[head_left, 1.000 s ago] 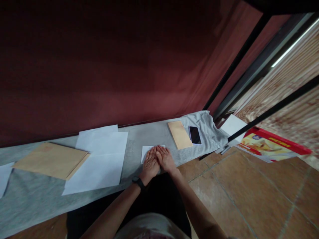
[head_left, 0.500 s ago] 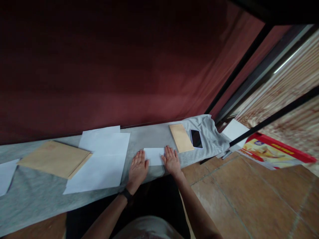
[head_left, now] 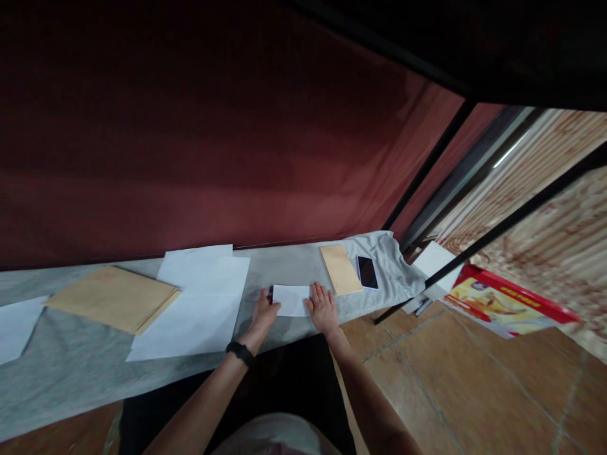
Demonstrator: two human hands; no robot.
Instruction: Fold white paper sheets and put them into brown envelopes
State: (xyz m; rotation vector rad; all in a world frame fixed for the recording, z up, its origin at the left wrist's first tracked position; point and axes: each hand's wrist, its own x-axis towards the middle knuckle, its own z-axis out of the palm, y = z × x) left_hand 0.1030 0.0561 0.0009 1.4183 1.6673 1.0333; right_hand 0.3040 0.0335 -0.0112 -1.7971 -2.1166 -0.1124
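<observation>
Curls once-flat left hand (head_left: 262, 315) at apparently folded white paper (head_left: 291, 300) near table's (head_left: 281, 261) front edge, cannot tell if gripping; lays right hand (head_left: 324, 310) open; leaves larger sheets (head_left: 202, 316) spread.

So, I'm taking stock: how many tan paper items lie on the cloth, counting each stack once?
2: the larger tan item, left, overlapping white sheets; the smaller tan item, right, between the small white paper and the phone. More may be hidden beneath.
</observation>
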